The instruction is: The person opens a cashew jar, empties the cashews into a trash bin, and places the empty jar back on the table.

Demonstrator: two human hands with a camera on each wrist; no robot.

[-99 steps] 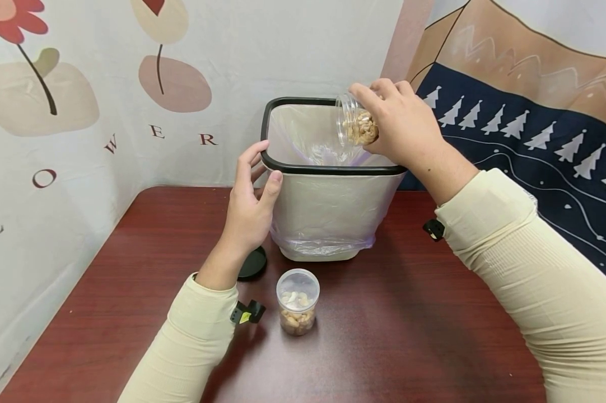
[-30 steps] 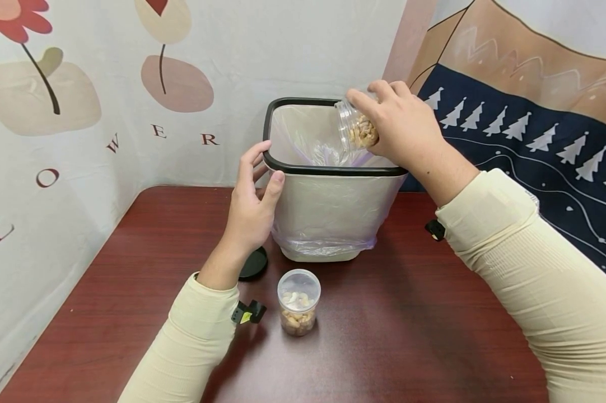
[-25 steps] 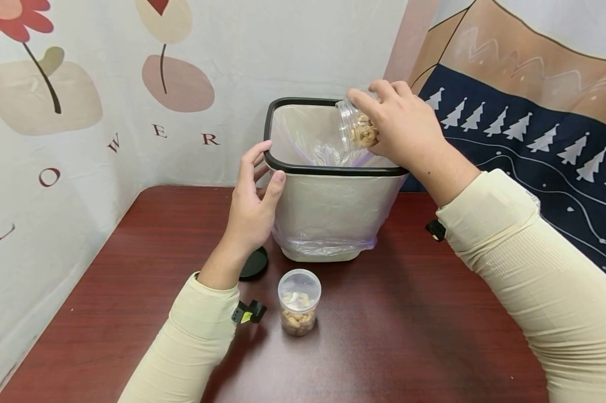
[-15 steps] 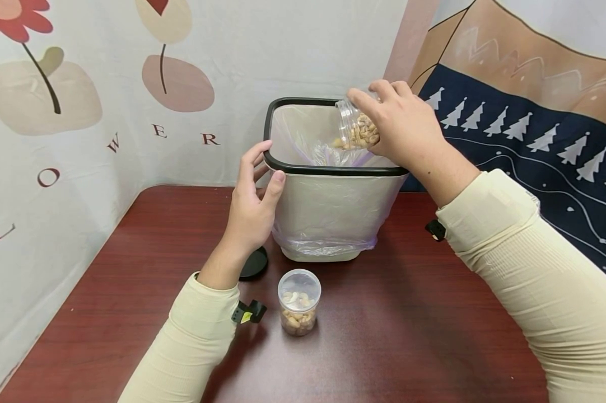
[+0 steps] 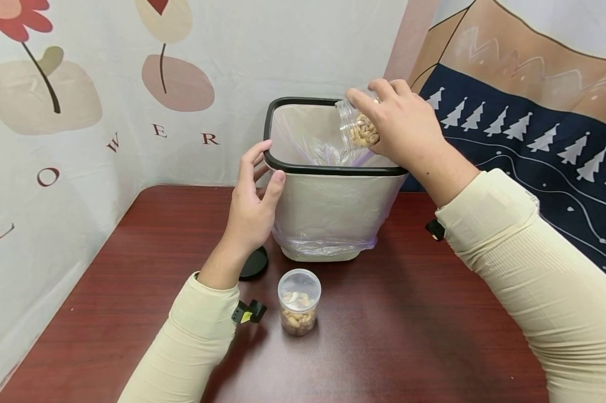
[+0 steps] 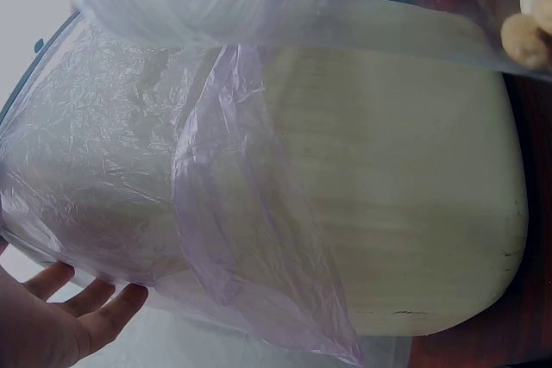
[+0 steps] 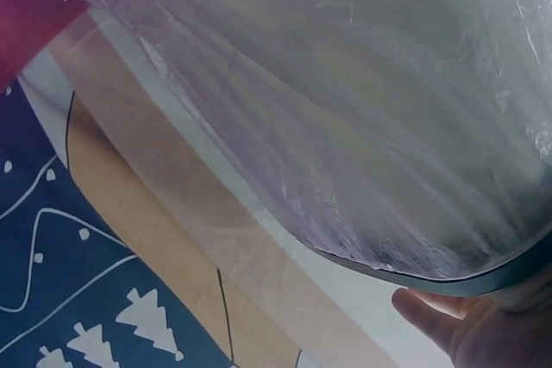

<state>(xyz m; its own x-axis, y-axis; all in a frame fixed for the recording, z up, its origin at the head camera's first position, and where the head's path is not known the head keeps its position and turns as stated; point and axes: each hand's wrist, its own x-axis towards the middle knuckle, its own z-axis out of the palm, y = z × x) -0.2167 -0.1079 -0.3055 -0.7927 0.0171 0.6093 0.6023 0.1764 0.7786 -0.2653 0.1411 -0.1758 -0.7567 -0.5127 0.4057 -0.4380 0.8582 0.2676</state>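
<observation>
My right hand (image 5: 401,123) grips a clear jar (image 5: 347,126) of cashews, tipped on its side above the lined trash bin (image 5: 328,218). The jar's mouth points left over the opening, and cashews (image 5: 364,133) lie inside toward its base. With fingers and thumb spread about the left corner of the black rim (image 5: 333,170), my left hand (image 5: 252,204) rests against the bin. The left wrist view shows these fingertips on the plastic bag (image 6: 112,178). A second clear jar (image 5: 298,302) with cashews stands upright and lidded in front of the bin.
A round black lid (image 5: 254,263) lies on the brown table (image 5: 399,336), partly behind my left wrist. Printed cloth (image 5: 232,67) hangs close behind the bin and along the left side. A dark cloth with white trees (image 5: 514,123) hangs at the right.
Half a second ago cashews were dropping from the held jar's mouth into the bin; now none show at its mouth. Both hands and the standing jar have stayed nearly still.
</observation>
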